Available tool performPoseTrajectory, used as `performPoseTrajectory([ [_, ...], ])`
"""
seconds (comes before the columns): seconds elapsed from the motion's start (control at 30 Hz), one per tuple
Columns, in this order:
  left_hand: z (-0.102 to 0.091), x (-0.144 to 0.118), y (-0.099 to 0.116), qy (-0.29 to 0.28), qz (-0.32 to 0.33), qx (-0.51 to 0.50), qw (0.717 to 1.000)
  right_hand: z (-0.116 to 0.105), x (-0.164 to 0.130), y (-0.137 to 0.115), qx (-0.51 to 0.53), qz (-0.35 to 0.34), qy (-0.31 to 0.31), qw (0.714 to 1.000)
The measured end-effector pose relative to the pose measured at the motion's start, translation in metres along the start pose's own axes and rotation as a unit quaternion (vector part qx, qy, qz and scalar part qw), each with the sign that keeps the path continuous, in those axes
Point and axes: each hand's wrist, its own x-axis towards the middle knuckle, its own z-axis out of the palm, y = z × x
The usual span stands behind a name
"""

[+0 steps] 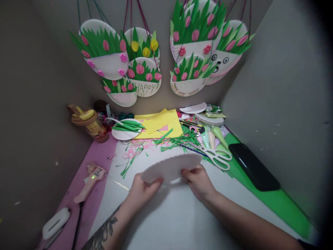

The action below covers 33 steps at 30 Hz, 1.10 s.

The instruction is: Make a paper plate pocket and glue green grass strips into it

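Observation:
A white paper plate (171,168) with a rippled upper edge is held up above the white work surface (161,218). My left hand (144,189) grips its left end, thumb across the near face. At the right part of the plate, my right hand (199,180) pinches the lower edge between thumb and fingers. The plate looks half-round from here; I cannot tell whether it is cut or folded. White-handled scissors (215,156) lie just beyond my right hand. To the left of my left hand rests a pink glue gun (92,180) with a green light on.
Behind the plate lie green paper scraps (179,139), yellow sheets (161,123) and a plate with green strips (127,128). A drink cup (91,123) stands back left. A black phone (253,166) lies right. Decorated plate baskets (106,66) hang on the wall.

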Motion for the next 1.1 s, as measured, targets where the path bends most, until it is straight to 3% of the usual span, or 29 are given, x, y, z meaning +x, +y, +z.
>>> performPoseTrajectory([
  [0.2,-0.003,0.003,-0.005,0.040,0.012,0.071,0.997,-0.007,0.006,0.002,-0.068,-0.011,0.006,0.998],
  [0.37,0.008,-0.001,-0.002,0.017,-0.043,-0.053,0.997,0.001,0.001,0.007,-0.015,0.006,-0.027,1.000],
  [0.5,0.007,-0.001,-0.004,0.007,-0.051,-0.055,0.997,0.007,0.003,-0.001,-0.043,0.009,-0.028,0.999],
  [0.63,-0.004,0.015,0.003,0.058,-0.050,-0.046,0.996,0.016,0.018,-0.016,-0.078,-0.036,-0.032,0.996],
  [0.77,-0.006,0.038,0.014,0.090,0.006,-0.086,0.992,0.040,0.042,-0.021,-0.053,-0.074,-0.042,0.995],
  [0.9,-0.009,0.051,0.001,0.067,0.040,-0.087,0.993,0.054,0.059,-0.015,-0.038,-0.079,-0.042,0.995],
  [1.1,-0.006,0.048,-0.019,0.094,0.036,-0.114,0.988,0.054,0.054,0.010,-0.018,-0.032,-0.054,0.998],
])
